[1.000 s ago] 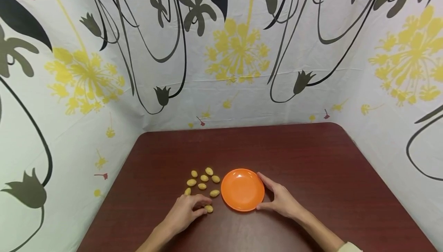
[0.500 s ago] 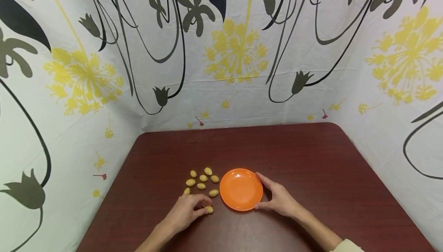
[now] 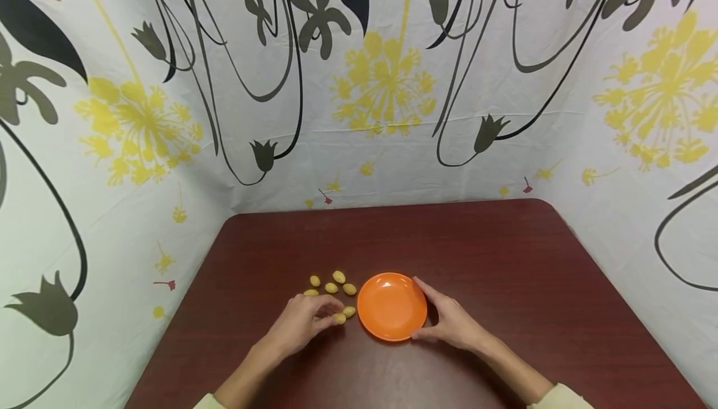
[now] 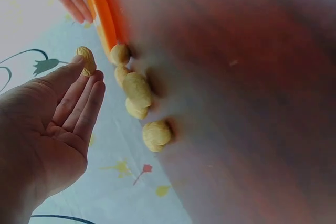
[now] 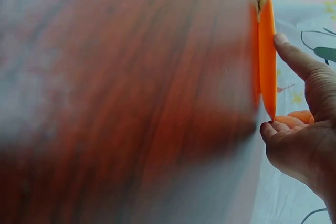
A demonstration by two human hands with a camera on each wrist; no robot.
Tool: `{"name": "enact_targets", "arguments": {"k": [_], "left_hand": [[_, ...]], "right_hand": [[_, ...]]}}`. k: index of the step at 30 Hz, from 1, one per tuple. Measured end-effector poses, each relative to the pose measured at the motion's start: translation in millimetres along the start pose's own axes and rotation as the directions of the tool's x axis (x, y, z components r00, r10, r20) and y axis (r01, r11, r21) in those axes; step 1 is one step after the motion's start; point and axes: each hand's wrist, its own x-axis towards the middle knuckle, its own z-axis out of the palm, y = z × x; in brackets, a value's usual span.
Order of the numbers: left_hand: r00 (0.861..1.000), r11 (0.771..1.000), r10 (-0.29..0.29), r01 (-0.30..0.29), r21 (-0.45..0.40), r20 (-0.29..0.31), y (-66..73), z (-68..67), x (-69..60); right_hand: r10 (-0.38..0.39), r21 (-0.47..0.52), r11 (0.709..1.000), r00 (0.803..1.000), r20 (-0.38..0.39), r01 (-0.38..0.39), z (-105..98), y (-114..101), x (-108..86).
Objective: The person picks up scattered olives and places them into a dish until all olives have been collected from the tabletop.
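Note:
Between thumb and fingertips my left hand pinches a small yellow-brown nut-like piece, raised above the table in the left wrist view. Several similar pieces lie left of an orange plate, one of them close to its left edge. My right hand holds the plate's right rim, thumb and fingers spread along it. The plate carries nothing. Part of the group is hidden behind my left hand in the head view.
The dark red-brown table extends around the plate on all sides. A white cloth with printed yellow flowers and dark stems hangs behind the table and along both sides.
My left hand has moved away from the near edge of the group, up in the head view, with the pinched piece. My right hand and the plate have stayed in place.

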Motion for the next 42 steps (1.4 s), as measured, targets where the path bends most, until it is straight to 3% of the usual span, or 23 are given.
{"name": "enact_targets", "arguments": {"k": [12, 20, 32, 42], "left_hand": [[0.999, 0.999, -0.044, 0.044, -0.019, -0.001, 6.8, 1.6, 39.1], [1.000, 0.999, -0.013, 0.013, -0.032, -0.016, 6.2, 15.6, 55.5], [0.999, 0.992, -0.049, 0.050, -0.119, 0.006, 7.0, 31.3, 80.7], [0.999, 0.997, -0.034, 0.037, -0.065, 0.033, 12.2, 58.2, 98.7]], "right_hand": [[-0.029, -0.021, 0.999, 1.000, -0.006, 0.028, -2, 5, 2.3], [-0.035, -0.025, 0.999, 0.999, 0.002, 0.035, -1, 5, 3.4], [-0.024, -0.016, 1.000, 0.999, 0.025, 0.024, -1, 4, 6.3], [-0.062, -0.029, 0.998, 0.998, 0.022, 0.062, -2, 4, 6.0]]}}
